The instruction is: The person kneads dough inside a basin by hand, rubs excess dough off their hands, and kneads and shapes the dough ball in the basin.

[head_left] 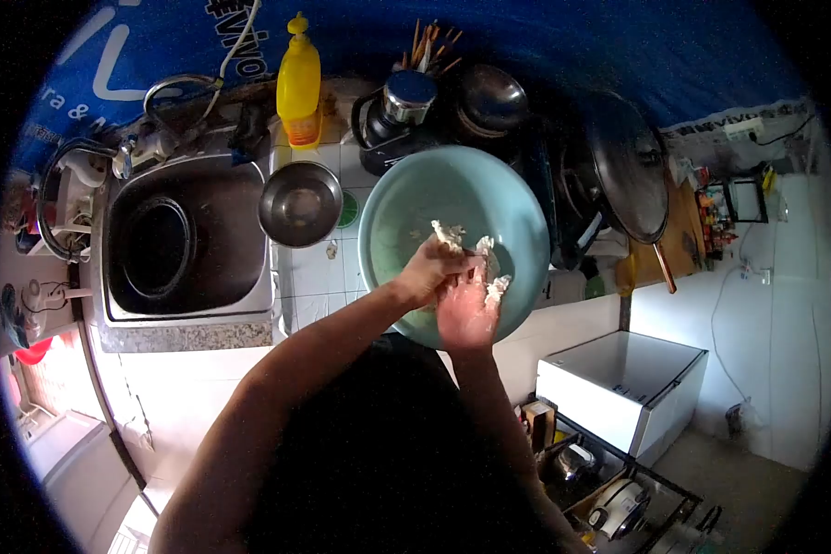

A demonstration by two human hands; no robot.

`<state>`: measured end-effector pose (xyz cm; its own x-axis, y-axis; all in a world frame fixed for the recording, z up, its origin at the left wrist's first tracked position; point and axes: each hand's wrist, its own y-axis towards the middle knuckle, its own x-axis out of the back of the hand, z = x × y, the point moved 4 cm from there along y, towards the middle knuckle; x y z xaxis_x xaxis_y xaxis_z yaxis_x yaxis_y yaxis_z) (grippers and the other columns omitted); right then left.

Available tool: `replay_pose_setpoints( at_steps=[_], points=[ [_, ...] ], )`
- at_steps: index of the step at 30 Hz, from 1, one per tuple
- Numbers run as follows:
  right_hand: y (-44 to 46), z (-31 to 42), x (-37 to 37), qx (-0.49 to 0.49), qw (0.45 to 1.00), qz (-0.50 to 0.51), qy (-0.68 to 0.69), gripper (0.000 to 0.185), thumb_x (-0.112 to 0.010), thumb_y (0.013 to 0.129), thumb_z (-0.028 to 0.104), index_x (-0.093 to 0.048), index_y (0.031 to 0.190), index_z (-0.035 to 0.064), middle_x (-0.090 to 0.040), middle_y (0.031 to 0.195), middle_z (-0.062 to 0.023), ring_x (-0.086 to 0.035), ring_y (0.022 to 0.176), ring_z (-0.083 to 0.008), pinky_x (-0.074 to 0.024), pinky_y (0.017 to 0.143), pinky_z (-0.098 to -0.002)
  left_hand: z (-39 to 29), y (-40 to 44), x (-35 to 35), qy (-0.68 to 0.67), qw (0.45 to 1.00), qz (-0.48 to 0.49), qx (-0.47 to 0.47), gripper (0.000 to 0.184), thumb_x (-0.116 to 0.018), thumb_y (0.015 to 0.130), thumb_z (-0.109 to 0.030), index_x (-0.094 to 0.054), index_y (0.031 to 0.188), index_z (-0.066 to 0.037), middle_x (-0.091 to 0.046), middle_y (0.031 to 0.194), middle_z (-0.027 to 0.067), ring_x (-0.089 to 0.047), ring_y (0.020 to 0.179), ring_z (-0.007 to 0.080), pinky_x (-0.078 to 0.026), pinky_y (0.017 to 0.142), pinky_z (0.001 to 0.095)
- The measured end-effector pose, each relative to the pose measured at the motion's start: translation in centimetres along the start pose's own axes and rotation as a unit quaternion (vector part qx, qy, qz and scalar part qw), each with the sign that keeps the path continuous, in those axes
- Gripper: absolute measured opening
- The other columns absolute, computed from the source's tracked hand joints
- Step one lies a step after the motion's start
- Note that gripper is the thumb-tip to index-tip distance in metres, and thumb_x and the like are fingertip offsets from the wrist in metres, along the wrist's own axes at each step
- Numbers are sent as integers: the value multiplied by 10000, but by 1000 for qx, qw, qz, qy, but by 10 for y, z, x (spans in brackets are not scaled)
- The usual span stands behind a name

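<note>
My left hand (425, 270) is over the wide pale blue-green basin (379, 198), closed around some fingers of my right hand. Off-white sticky dough (449, 234) clings to its fingertips. My right hand (468, 312) is palm up beside it, fingers stretched out, with clumps of the same dough (497, 289) stuck on them. Both hands touch each other above the basin's near half. Thin residue shows on the basin's inner wall. My forearms hide part of the near rim.
Left of the basin are a metal bowl (301, 205), a yellow pump bottle (299, 92) and a sink (231, 222) with a dark round tub (157, 247) in it. Behind stands a dark-lidded jug (409, 97). A large pan lid (630, 166) leans at right. A white chest (619, 369) stands lower right.
</note>
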<state>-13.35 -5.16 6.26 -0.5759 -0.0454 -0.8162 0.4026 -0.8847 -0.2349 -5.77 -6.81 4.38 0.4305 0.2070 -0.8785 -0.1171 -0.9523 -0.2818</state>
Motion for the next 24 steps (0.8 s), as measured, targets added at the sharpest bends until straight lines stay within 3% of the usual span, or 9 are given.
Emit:
replay_pose_setpoints(
  at_steps=[2, 11, 13, 14, 15, 17, 21, 23, 24],
  points=[
    [0, -3, 0, -1, 999, -8, -37, 651, -181, 891, 548, -121, 1391, 136, -220, 1403, -110, -209, 1293, -253, -148, 1064, -379, -1, 6, 8, 138, 983, -63, -100, 316, -581, 837, -129, -445, 1086, 12, -566, 860, 95, -556, 730, 140, -467, 652, 272],
    [-7, -2, 1, -8, 992, -13, -124, 640, -242, 895, 522, -75, 1398, 163, -223, 1407, -129, -239, 1282, -269, -160, 1058, -383, 1, -1, 13, 279, 939, -197, -36, 165, -516, 865, -138, -544, 930, 11, -586, 724, 80, -552, 613, 121, -447, 549, 267],
    [-12, -2, 3, -10, 922, 73, -379, 700, -287, 873, 552, -23, 1401, 175, -185, 1417, -167, -209, 1295, -297, -145, 1063, -375, 26, 36, 81, 226, 905, -177, -314, 167, -499, 862, -128, -590, 830, 8, -587, 712, 61, -531, 605, 119, -426, 544, 282],
    [-19, 3, -27, -56, 917, 107, -379, 780, -331, 832, 604, 17, 1399, 198, -127, 1425, -200, -163, 1313, -309, -145, 1063, -404, 19, 45, 95, 126, 960, -225, -110, 165, -535, 833, -124, -612, 771, 8, -578, 692, 43, -509, 609, 122, -405, 542, 296],
    [-21, 7, -32, -55, 917, 104, -380, 780, -331, 832, 604, 17, 1399, 198, -127, 1425, -200, -163, 1313, -309, -145, 1063, -404, 9, 51, 103, 190, 948, -211, -142, 187, -591, 818, -191, -596, 771, -9, -518, 619, 13, -477, 560, 110, -393, 518, 297],
    [-24, 15, -35, -18, 988, 70, -137, 834, -344, 795, 647, 42, 1396, 216, -86, 1436, -185, -109, 1330, -302, -145, 1056, -465, -9, 37, 85, 435, 880, -159, 107, 472, -443, 867, -475, -573, 879, -22, -578, 833, 60, -548, 812, 181, -448, 694, 302],
    [-6, 34, -25, -4, 997, 64, -49, 761, -299, 820, 622, -7, 1399, 224, -70, 1450, -127, -95, 1337, -259, -144, 1038, -535, -28, 7, 31, 353, 919, -123, 124, 439, -527, 824, -491, -553, 822, -52, -561, 811, 50, -544, 772, 161, -444, 669, 310],
    [-3, 42, -23, 15, 998, 52, -36, 756, -313, 820, 618, -24, 1400, 228, -69, 1454, -110, -99, 1336, -258, -142, 1035, -543, -19, 3, 23, 98, 980, -123, 124, 404, -663, 754, -412, -534, 902, -59, -542, 776, 36, -533, 721, 116, -446, 676, 264],
    [-2, 45, -23, 41, 995, 63, -60, 759, -324, 818, 616, -29, 1400, 230, -67, 1455, -100, -101, 1335, -260, -145, 1034, -544, -12, 2, 17, 27, 989, -16, 144, 469, -672, 746, -399, -506, 1017, -54, -559, 926, 70, -548, 853, 154, -455, 764, 299]
  ],
)
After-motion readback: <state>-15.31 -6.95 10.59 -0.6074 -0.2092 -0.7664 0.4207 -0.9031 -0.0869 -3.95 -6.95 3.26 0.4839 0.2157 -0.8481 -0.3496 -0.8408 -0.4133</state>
